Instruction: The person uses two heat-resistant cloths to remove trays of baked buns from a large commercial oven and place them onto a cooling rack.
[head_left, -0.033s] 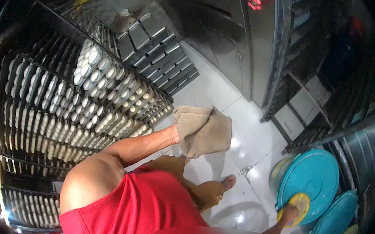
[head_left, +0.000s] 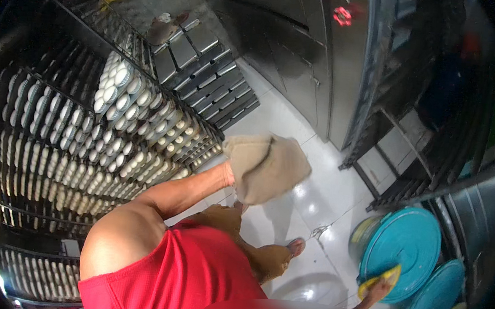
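My left arm stretches forward, and a thick tan cloth or mitt [head_left: 269,171] covers my left hand [head_left: 230,174] from the wrist on, hiding the fingers. Low on the right, my right hand [head_left: 378,291] grips a round yellow thing [head_left: 392,275] with a paler centre, tilted nearly edge-on. It is in front of a bucket with a teal lid [head_left: 409,241]; whether they touch I cannot tell. Part of my right forearm is blurred over.
On the left stands a tall rack [head_left: 57,91] of trays bearing many pale round pieces [head_left: 111,82]. Dark metal pans [head_left: 208,70] are stacked behind it. A metal cabinet [head_left: 294,75] with a red knob [head_left: 342,16] is ahead. Another teal lid [head_left: 433,297] leans beside the bucket over white tiles [head_left: 314,208].
The yellow thing has turned from facing up to nearly edge-on and has shifted slightly left in the picture. The tan cloth has swung a little, and the whole view has shifted slightly.
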Demonstrator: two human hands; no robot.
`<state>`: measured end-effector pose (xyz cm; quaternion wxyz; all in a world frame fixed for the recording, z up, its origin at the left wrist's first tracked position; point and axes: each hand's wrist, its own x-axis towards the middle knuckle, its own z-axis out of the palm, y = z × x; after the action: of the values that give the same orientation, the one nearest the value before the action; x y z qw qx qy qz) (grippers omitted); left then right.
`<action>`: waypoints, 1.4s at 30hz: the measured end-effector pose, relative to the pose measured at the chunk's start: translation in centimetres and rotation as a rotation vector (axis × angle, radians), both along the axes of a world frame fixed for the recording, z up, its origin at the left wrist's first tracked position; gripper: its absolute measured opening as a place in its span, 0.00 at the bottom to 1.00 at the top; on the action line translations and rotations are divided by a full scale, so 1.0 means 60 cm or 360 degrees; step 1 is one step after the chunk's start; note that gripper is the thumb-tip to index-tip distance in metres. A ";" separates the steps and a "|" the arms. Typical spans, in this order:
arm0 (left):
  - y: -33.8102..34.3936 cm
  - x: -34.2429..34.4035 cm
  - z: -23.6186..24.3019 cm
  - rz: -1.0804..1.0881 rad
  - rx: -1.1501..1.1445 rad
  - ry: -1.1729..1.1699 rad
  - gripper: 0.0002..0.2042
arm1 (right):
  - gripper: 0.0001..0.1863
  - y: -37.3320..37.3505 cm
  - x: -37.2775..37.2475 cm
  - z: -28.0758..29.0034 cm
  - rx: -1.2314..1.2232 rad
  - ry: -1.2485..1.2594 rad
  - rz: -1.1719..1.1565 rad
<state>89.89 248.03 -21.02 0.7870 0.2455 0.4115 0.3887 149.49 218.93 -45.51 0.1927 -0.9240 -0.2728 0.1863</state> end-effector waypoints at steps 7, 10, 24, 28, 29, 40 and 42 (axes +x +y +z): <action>0.281 -0.177 0.139 0.0546 0.0451 -0.0167 0.30 | 0.30 0.095 -0.306 0.287 0.2467 0.1874 -0.0528; 0.472 -0.251 0.219 0.0670 0.0686 -0.0315 0.30 | 0.30 0.231 -0.432 0.388 0.2768 0.2014 -0.0292; 0.956 -0.395 0.272 0.0923 0.1530 0.0122 0.10 | 0.30 0.643 -0.774 0.601 0.2975 0.2192 0.0324; 0.839 -0.420 0.243 0.0595 0.1093 -0.0644 0.12 | 0.30 0.617 -0.794 0.599 0.2967 0.2120 0.0455; 0.797 -0.419 0.238 0.0571 0.0734 -0.1097 0.13 | 0.30 0.607 -0.798 0.603 0.2951 0.2096 0.0480; 0.734 -0.466 -0.140 0.0765 -0.0055 -0.0845 0.20 | 0.30 0.649 -0.907 0.727 0.2556 0.1388 -0.0442; 0.749 -0.448 -0.175 0.0655 -0.0196 -0.0778 0.20 | 0.28 0.663 -0.928 0.725 0.2477 0.1488 -0.0158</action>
<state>62.99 292.96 -31.52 0.7808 0.0084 0.2740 0.5615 93.81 258.70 -2.00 0.8611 -0.3739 -0.1753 0.2967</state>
